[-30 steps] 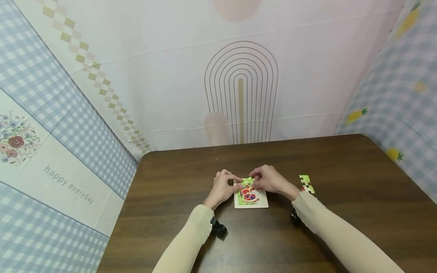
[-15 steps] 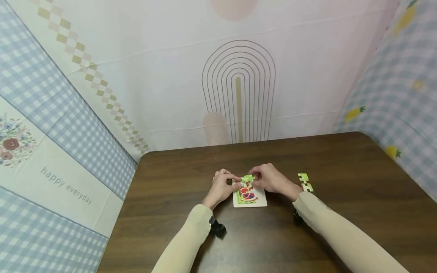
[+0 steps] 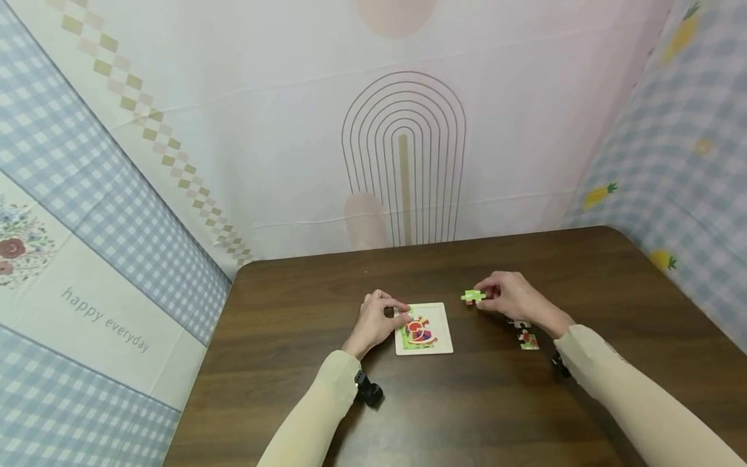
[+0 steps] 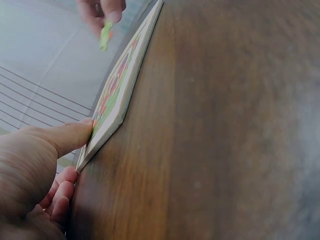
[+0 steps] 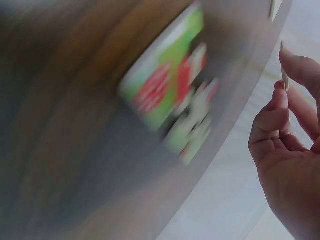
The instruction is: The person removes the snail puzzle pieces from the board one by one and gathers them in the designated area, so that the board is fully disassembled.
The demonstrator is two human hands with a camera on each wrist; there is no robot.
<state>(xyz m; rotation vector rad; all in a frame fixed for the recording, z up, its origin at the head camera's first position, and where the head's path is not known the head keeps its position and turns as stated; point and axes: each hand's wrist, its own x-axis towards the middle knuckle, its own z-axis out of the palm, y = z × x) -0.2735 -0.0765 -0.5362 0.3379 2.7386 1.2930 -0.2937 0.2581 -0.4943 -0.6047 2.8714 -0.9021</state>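
A square puzzle board (image 3: 442, 331) with a white frame lies on the table, its left part filled with red, purple and green pieces. My left hand (image 3: 375, 322) grips the board's left edge, thumb on top and fingers at the side, as the left wrist view shows with the board (image 4: 120, 102) and hand (image 4: 35, 165). To the right of the board my right hand (image 3: 513, 298) pinches a green puzzle piece (image 3: 473, 296) between thumb and fingers above the table. In the right wrist view that piece (image 5: 284, 72) appears edge-on in the hand (image 5: 290, 135).
Loose puzzle pieces (image 3: 528, 340) lie on the brown table (image 3: 484, 402) beneath and beside my right forearm; they look blurred in the right wrist view (image 5: 165, 85). Patterned cloth (image 3: 280, 130) hangs behind the table and at both sides.
My right hand has moved from the board's top to the right, carrying the green piece away and uncovering the board's upper right. My left hand still grips the board's left edge.
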